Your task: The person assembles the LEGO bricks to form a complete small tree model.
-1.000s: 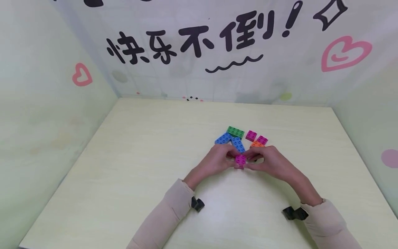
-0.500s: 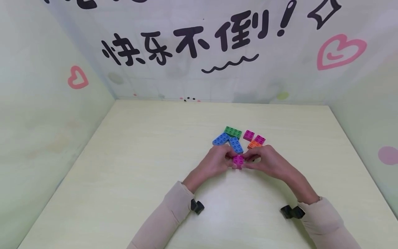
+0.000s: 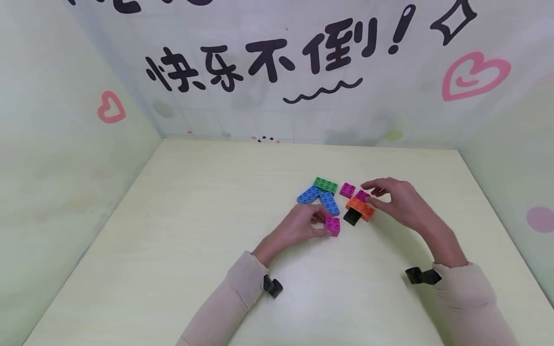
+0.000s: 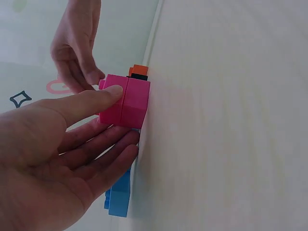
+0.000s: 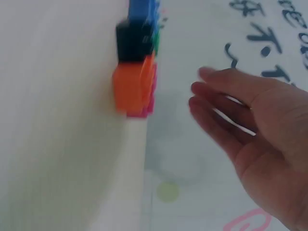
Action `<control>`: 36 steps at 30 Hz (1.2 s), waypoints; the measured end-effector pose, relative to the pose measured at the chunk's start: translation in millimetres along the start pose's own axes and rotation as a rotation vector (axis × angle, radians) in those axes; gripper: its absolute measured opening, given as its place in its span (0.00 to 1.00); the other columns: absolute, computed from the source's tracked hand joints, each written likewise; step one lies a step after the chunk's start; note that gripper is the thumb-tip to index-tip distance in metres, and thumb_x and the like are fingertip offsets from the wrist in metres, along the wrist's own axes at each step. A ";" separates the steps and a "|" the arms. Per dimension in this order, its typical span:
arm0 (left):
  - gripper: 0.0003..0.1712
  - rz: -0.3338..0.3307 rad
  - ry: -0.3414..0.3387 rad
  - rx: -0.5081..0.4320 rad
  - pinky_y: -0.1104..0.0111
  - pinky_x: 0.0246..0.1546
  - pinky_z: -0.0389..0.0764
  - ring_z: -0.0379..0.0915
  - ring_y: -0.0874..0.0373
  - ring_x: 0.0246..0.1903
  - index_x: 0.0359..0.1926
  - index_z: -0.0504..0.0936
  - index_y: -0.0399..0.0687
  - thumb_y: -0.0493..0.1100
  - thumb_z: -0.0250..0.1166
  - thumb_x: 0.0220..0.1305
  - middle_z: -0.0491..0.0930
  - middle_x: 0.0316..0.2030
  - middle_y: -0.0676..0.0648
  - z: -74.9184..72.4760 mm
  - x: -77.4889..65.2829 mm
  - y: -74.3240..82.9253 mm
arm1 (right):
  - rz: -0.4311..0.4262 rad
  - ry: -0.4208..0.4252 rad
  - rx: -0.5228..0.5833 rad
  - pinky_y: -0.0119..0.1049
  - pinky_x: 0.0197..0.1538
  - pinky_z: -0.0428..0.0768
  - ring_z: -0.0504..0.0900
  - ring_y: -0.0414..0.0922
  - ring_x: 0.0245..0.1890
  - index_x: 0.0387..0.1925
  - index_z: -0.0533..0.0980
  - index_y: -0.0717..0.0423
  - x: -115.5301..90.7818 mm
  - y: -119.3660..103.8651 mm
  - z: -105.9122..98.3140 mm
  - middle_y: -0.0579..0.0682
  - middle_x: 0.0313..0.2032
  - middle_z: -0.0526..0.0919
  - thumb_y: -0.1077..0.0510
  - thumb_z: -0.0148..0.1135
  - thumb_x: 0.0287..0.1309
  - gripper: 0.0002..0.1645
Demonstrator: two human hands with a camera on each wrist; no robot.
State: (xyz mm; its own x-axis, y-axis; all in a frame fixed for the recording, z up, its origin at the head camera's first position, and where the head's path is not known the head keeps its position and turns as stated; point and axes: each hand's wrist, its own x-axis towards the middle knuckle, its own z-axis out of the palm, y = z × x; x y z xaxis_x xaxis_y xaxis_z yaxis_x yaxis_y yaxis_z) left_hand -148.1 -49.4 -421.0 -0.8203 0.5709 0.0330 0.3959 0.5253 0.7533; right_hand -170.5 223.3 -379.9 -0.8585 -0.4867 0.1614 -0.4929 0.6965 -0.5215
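Observation:
My left hand [image 3: 303,223] pinches two stacked pink toy building bricks [image 3: 333,226] between thumb and fingers. A seam between the pair shows in the left wrist view, where the thumb lies across the pink stack [image 4: 126,103]. My right hand [image 3: 396,202] holds nothing; its fingers are bent loosely above a magenta brick [image 3: 362,195]. In the right wrist view, this hand [image 5: 260,120] is apart from the orange brick [image 5: 129,89]. Below the magenta brick in the head view lie that orange brick [image 3: 360,208] and a black brick [image 3: 352,216].
Two blue bricks [image 3: 308,194] lie at an angle to each other, touching or close to a green brick [image 3: 325,184]. Another magenta brick [image 3: 347,190] lies right of the green one. Printed walls stand around the pale table [image 3: 207,202].
My right hand has let go of the pink stack and moved right and away from me, uncovering the orange and black bricks. The left hand still holds the stack in about the same place.

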 end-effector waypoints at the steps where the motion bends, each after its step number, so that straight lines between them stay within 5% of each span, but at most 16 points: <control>1: 0.21 -0.002 -0.004 0.004 0.78 0.41 0.76 0.78 0.63 0.39 0.49 0.82 0.43 0.41 0.76 0.54 0.82 0.39 0.53 0.3 -0.2 -0.3 | 0.024 -0.026 -0.015 0.54 0.46 0.80 0.81 0.53 0.44 0.56 0.77 0.60 1.4 5.5 -1.8 0.57 0.49 0.82 0.67 0.70 0.55 0.25; 8: 0.20 -0.007 -0.011 0.009 0.79 0.41 0.75 0.78 0.65 0.39 0.48 0.83 0.44 0.42 0.76 0.55 0.82 0.38 0.55 -0.1 -2.2 2.0 | 0.061 -0.220 0.009 0.52 0.49 0.79 0.79 0.55 0.48 0.62 0.73 0.60 10.1 27.3 -1.6 0.58 0.52 0.80 0.69 0.69 0.55 0.31; 13: 0.19 0.002 -0.003 0.018 0.79 0.42 0.75 0.77 0.66 0.39 0.48 0.83 0.44 0.43 0.75 0.55 0.81 0.38 0.56 -1.0 -1.8 2.5 | 0.038 -0.200 -0.016 0.51 0.48 0.80 0.79 0.53 0.45 0.58 0.76 0.62 13.8 29.7 -1.9 0.55 0.47 0.82 0.71 0.68 0.54 0.28; 19: 0.20 -0.007 0.002 0.011 0.80 0.42 0.75 0.77 0.65 0.39 0.48 0.83 0.44 0.43 0.76 0.55 0.81 0.38 0.55 -0.4 -0.8 2.1 | 0.075 -0.109 -0.073 0.50 0.44 0.80 0.79 0.50 0.41 0.50 0.80 0.61 9.3 34.2 -4.3 0.52 0.41 0.81 0.63 0.72 0.53 0.21; 23: 0.20 -0.021 0.002 0.020 0.80 0.41 0.75 0.77 0.65 0.39 0.48 0.83 0.44 0.43 0.76 0.55 0.82 0.38 0.54 -1.3 -2.7 1.8 | 0.076 0.012 -0.029 0.50 0.44 0.81 0.80 0.52 0.44 0.51 0.79 0.58 5.0 18.8 -11.2 0.52 0.45 0.81 0.60 0.74 0.52 0.24; 29: 0.20 -0.028 0.005 0.022 0.80 0.41 0.75 0.78 0.65 0.39 0.48 0.83 0.44 0.42 0.76 0.54 0.81 0.37 0.55 -1.6 -3.5 -0.4 | 0.011 0.058 0.038 0.29 0.43 0.79 0.81 0.50 0.45 0.53 0.77 0.53 1.8 -16.9 -14.2 0.48 0.47 0.82 0.59 0.75 0.51 0.27; 36: 0.20 -0.014 0.008 0.000 0.78 0.42 0.76 0.78 0.64 0.39 0.47 0.83 0.45 0.44 0.76 0.54 0.82 0.37 0.56 -1.6 -3.0 -0.1 | -0.112 -0.035 0.147 0.47 0.42 0.83 0.83 0.47 0.42 0.52 0.80 0.54 -10.1 -39.6 19.4 0.43 0.43 0.84 0.63 0.75 0.50 0.25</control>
State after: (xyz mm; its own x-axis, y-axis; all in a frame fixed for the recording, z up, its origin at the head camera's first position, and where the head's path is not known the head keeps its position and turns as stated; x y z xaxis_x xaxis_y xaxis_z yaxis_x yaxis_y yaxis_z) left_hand -146.4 -52.2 -420.1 -0.8291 0.5584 0.0281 0.3847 0.5333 0.7534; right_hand -139.6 190.3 -377.1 -0.7930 -0.5764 0.1975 -0.5567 0.5537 -0.6192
